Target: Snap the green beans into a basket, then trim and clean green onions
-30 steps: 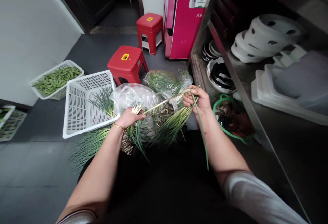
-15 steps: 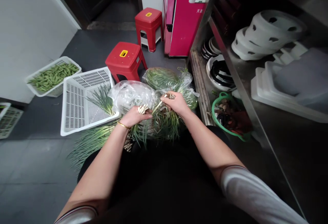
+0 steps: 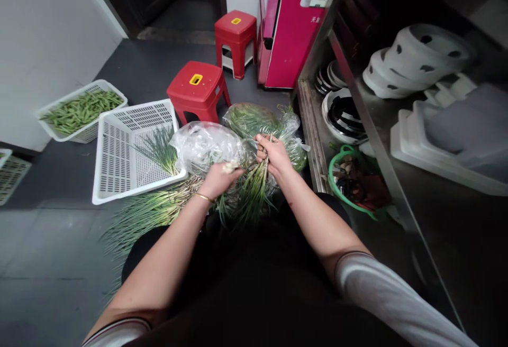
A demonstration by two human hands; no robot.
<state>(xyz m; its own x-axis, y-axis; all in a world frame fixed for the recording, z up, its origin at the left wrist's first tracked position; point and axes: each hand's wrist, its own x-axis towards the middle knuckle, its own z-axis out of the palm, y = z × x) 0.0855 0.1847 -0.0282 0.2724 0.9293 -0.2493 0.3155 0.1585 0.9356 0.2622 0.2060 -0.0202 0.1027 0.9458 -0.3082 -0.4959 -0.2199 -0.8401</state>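
My left hand (image 3: 219,179) is closed round the pale root ends of a bunch of green chives (image 3: 250,193) over my lap. Just to its right, my right hand (image 3: 271,155) grips more chive stalks from the same bunch, fingers wrapped round them. Both hands sit in front of two clear plastic bags (image 3: 206,146) stuffed with greens. A loose pile of chives (image 3: 146,215) lies on the floor to the left of my left hand. The white slotted basket (image 3: 119,162) beyond it holds a small bunch of chives.
Two red stools (image 3: 196,88) stand on the dark floor ahead, a pink cabinet (image 3: 289,35) behind. A white basket of green beans (image 3: 81,110) sits far left. At right, a steel shelf (image 3: 373,125) carries stacked plates, white trays and a green basket (image 3: 337,183).
My right hand dropped the long stalk it was pulling away, came back left to the bunch and closed on more stalks. My left hand shifted slightly right with the root ends.
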